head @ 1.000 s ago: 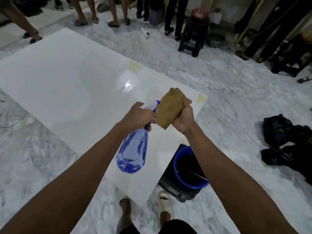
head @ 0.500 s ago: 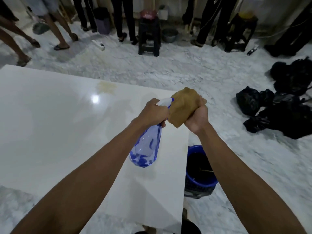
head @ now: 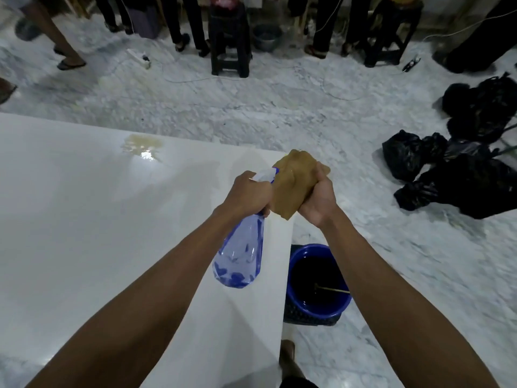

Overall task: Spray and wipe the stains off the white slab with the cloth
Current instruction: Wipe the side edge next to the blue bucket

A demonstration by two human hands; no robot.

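Cloth: soft and limp, bunched in your right hand, which is clamped round it above the slab's right corner.
Spray bottle: light, part full; your left hand grips its neck.
Slab: glossy, probably slick when wet; stain near the far edge.
Room: bucket just beside the right edge.

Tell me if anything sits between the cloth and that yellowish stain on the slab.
Nothing visible does. The slab is bare between the cloth in the right hand and the stain.
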